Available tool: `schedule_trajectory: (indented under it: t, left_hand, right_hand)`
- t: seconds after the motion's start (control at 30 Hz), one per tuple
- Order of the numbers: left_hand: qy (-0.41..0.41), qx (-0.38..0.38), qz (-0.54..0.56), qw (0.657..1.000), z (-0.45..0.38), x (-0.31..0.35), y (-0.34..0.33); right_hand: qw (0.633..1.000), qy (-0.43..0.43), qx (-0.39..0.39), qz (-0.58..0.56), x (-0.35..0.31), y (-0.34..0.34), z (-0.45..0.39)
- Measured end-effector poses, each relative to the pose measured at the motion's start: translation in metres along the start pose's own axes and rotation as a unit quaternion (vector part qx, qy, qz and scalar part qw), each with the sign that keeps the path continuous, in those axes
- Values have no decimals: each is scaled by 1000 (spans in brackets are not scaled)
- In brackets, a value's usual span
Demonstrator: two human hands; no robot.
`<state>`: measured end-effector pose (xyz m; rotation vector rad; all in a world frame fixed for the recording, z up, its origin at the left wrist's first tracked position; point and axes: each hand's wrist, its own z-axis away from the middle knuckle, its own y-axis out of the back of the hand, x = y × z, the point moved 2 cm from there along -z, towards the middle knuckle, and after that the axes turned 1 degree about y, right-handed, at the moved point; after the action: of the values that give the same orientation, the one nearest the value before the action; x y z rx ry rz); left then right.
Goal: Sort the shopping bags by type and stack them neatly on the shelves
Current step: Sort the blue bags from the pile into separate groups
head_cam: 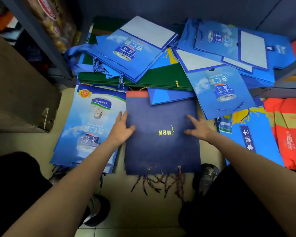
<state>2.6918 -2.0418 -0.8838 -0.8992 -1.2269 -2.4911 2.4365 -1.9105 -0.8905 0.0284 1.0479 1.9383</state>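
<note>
a: what's under both hands there?

b: a stack of navy bags (162, 151), lying flat on the tiled floor (140, 211). yellow-green lettering on the top one sits right between the two hands, and the cord handles (161, 183) spill out toward the person's shoes.

a: and the hands themselves?

b: the left hand (122, 129) rests at the stack's left edge, fingers straight and spread, thumb lying on the navy face. the right hand (197, 128) lies flat on the top bag near its right edge, fingers spread too. neither one is curled round anything, as far as i can see.

a: what's outside the left hand?

b: a pile of light blue bags with a can printed on them (91, 127), just beside the navy stack and touching it. further out on that side, a brown carton (15, 93) and a grey shelf post (39, 38).

a: beyond the fingertips?

b: a jumble. green bags (161, 77) lie flat with blue can-print bags (126, 50) thrown across them at angles, and another blue one (224, 89) slants down toward the right hand. one blue bag overlaps the far edge of the navy stack.

a: and out past the right hand?

b: a blue bag with a yellow splash (248, 132), then red-orange bags (287, 132) at the edge of view.
</note>
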Motion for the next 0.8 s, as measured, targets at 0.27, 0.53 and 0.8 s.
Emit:
schedule_trajectory:
  t: [0.27,0.53,0.8]
  left_hand:
    - [-17,-108,-145,983,6,-26,-34]
    - [-72,17,-73,995,-3,26,-18]
    - [-80,32,43,995,5,64,0]
  right_hand:
    - [999,36,-1,-23,1,-18,4]
    - [930,104,281,214,-24,41,6]
    - [928,41,214,302,-45,64,29]
